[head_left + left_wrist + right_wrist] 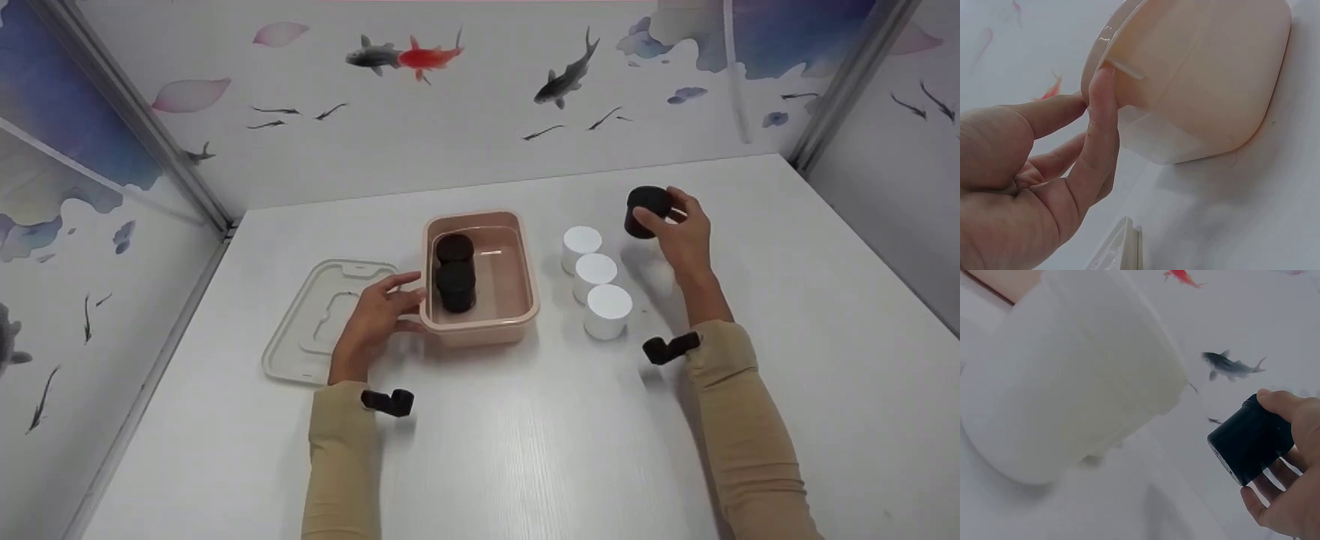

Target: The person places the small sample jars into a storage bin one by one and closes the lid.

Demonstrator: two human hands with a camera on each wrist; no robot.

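One black jar (1249, 439) hangs above the desk (510, 450), grasped between the thumb and fingers of a person's right hand (684, 236), toward the far right of the work area. The fingers of the left hand (375, 319) touch the rim of a pink plastic tub (486, 336); whether they pinch it or merely steady it cannot be told. Inside the tub, along its left side, stand two more black jars, one near (456, 294) and one far (454, 246), with bare floor to their right. Three white jars (597, 270) line up at a slant between the tub and the raised jar, and a pale lid (304, 322) lies flat on the desk to the tub's left, partly behind the left hand. Fish decorate the wall (480, 142) beyond.

The white row looks the likeliest trouble spot: a low sweep of the right hand toward the tub could topple it. A loose thumb might let the smooth-sided jar slip, and a hard shove at the rim could slide the tub and upset the pair within.
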